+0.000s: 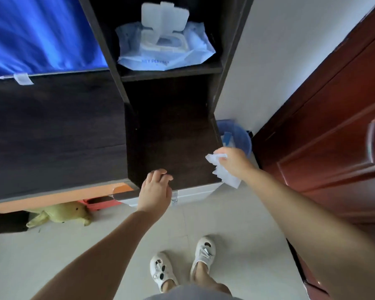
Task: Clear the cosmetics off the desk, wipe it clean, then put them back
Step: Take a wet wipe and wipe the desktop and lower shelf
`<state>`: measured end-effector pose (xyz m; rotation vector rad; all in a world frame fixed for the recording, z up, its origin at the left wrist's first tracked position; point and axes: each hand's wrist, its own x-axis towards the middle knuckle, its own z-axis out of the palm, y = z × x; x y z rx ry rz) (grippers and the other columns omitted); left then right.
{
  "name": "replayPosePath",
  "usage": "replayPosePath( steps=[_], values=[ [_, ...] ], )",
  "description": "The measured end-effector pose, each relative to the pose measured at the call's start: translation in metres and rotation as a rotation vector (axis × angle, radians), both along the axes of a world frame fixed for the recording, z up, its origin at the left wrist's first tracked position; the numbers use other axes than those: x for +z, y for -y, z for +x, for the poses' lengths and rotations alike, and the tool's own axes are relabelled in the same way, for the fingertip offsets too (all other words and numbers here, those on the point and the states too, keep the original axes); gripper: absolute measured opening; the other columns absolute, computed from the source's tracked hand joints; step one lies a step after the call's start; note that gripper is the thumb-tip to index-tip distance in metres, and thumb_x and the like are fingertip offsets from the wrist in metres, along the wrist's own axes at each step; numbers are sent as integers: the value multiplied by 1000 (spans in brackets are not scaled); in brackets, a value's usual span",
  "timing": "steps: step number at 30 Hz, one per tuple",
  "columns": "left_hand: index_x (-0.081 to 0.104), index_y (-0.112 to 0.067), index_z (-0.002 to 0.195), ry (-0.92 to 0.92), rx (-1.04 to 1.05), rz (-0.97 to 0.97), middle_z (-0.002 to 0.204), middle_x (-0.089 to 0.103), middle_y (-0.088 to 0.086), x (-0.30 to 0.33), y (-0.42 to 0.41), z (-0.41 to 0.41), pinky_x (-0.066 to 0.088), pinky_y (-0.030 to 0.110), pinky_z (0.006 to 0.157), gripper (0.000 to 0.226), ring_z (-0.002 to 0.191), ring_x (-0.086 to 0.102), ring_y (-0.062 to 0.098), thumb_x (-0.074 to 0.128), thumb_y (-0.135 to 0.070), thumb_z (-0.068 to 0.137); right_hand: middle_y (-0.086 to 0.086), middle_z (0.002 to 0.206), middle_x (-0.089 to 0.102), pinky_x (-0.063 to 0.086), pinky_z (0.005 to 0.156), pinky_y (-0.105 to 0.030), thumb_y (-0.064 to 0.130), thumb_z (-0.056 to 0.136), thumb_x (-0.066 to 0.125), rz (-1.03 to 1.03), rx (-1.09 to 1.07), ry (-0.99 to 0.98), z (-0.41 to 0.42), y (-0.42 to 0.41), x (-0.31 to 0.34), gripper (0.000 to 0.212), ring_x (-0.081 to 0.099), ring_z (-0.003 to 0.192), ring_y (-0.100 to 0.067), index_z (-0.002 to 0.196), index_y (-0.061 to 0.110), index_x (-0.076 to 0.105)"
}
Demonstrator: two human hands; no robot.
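Observation:
The dark wooden desk point(52, 131) stretches across the left and middle, with no cosmetics visible on it. My right hand point(232, 162) grips a crumpled white wet wipe point(224, 176) at the desk's right front corner, close to the blue bin. My left hand point(156, 189) rests at the desk's front edge, fingers loosely curled, holding nothing. A light blue pack of wet wipes point(165, 46) lies on the shelf above with its white lid flipped up.
A blue waste bin point(239, 137) lined with a bag stands on the floor between the desk and a red-brown door point(325, 118). A blue curtain point(37, 33) hangs at the back left. A yellow plush toy point(61, 214) lies under the desk. My white shoes stand on pale tiles.

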<state>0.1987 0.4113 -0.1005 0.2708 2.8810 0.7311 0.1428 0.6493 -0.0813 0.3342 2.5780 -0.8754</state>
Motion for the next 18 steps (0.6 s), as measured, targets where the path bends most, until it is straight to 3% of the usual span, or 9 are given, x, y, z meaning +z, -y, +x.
replayPosePath(
  steps=[2, 4, 7, 12, 18],
  values=[
    [64, -5, 105, -41, -34, 8, 118, 56, 11, 21, -5, -9, 37, 40, 95, 27, 114, 45, 30, 48, -1, 84, -9, 91, 69, 56, 72, -30, 20, 85, 56, -82, -120, -20, 8, -11, 30, 12, 66, 82, -29, 86, 20, 68],
    [63, -7, 108, -88, -71, 23, 121, 54, 9, 40, -14, -18, 35, 37, 98, 28, 117, 42, 27, 45, -4, 87, -12, 85, 66, 50, 57, -24, 14, 86, 54, -73, -165, -83, 18, -29, 58, 12, 63, 73, -27, 86, 10, 66],
    [61, -9, 111, -124, -114, 44, 124, 52, 6, 63, -38, -33, 34, 35, 101, 29, 121, 39, 24, 41, -8, 91, -14, 94, 69, 47, 68, -35, 17, 86, 52, 113, -123, -173, 27, -68, 85, 15, 62, 86, -33, 91, 13, 66],
    [62, -10, 112, -172, -168, 100, 125, 52, 5, 86, -110, -54, 34, 33, 100, 28, 120, 40, 22, 42, -10, 92, -7, 94, 70, 44, 69, -33, 26, 88, 51, 211, -175, -178, 28, -140, 111, 20, 62, 88, -31, 95, 18, 68],
    [64, -7, 106, -93, -165, 132, 115, 59, 10, 61, -220, -92, 40, 38, 95, 34, 112, 47, 29, 38, -16, 87, -5, 67, 59, 43, 63, -36, 30, 88, 51, 154, -191, -215, -13, -235, 82, 26, 56, 72, -31, 66, 16, 55]
  ],
)
